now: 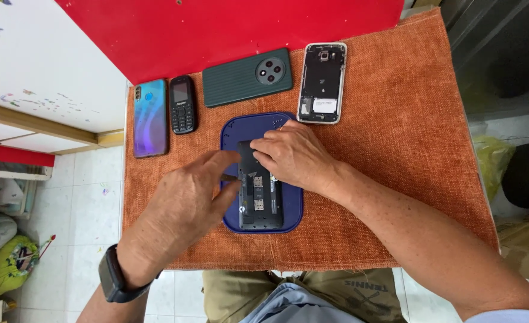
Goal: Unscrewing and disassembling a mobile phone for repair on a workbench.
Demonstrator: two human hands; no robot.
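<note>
Head view looks straight down on my two hands over an opened phone (pixel 258 194) lying back-up on a blue mat (pixel 240 128) at the middle of the frame. Its back cover is already off, so the dark inner frame and the card slots show; whatever else is to come out is still in place, as far as I can see. My right hand (pixel 294 157) rests on the phone's upper end, fingers curled down and pressed on its top edge, though I cannot tell whether they pinch anything small. My left hand (pixel 186 200) steadies the phone from the left side, thumb and forefinger spread loosely and touching its long edge. I judge the work to be at an early stage: shell open, insides untouched. The mat sits on an orange cloth (pixel 408 119) covering the tabletop. Along the top of the frame lie four more: a blue-purple phone (pixel 151 118), a small black keypad phone (pixel 182 104), a dark green phone (pixel 247 78) with a round camera, and a stripped phone (pixel 322 82) with its back removed. A black watch (pixel 113 276) is on my left wrist.
</note>
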